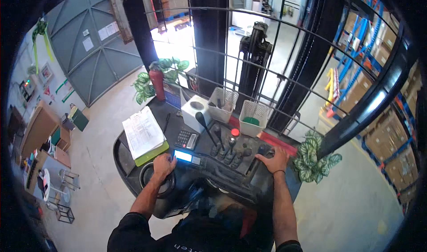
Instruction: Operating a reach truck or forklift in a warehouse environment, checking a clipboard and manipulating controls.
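My left hand (164,165) is closed over the upper rim of a black steering wheel (143,181), beside a small lit display (183,156). On the right side of the dark console, my right hand (275,159) lies with thumb and fingers apart, touching a black control. A red strip (278,144) runs just beyond it. Between the hands stand several black levers (205,124), one near a red-topped knob (234,132). A calculator (186,139) sits past the display. To its left, a stack of papers (143,132) rests on a green folder (154,154).
A white box (194,113) and two white baskets (254,118) line the console's far edge. Leafy plants (312,156) flank it, with a red vase (156,84) at left. Ahead is a black wire grille (267,69). Racks with cartons (387,138) stand right; a grey door (95,38), left.
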Available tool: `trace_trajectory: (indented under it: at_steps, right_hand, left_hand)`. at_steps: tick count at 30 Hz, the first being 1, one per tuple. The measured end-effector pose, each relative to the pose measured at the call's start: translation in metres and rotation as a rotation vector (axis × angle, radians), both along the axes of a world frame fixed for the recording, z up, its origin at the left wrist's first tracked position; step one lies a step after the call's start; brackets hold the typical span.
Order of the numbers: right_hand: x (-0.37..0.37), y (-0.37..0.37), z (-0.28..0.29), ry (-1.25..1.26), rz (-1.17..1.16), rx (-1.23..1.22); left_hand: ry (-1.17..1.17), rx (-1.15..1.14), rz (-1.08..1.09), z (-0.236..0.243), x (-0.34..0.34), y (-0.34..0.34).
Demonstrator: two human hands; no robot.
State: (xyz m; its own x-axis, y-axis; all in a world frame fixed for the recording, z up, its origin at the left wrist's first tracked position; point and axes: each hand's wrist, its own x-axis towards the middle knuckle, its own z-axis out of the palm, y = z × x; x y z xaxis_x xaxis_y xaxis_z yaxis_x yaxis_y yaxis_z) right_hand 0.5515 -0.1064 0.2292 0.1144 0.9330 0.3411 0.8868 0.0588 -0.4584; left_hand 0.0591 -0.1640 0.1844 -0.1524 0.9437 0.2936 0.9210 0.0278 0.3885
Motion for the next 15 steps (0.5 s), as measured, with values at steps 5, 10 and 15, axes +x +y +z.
trace_trajectory:
  at_steps: [5,10,15]
  right_hand:
    - [-0.002,-0.005,0.012,0.032,-0.008,-0.13]
    - [0.004,-0.007,0.012,-0.004,-0.029,-0.087]
    - [0.016,-0.003,0.021,0.014,-0.037,-0.108]
  left_hand:
    - [-0.029,0.04,0.292,0.011,-0.065,-0.007]
    - [0.002,0.064,0.496,0.024,-0.081,-0.055]
    - [-0.048,0.066,0.567,0.014,-0.069,-0.098]
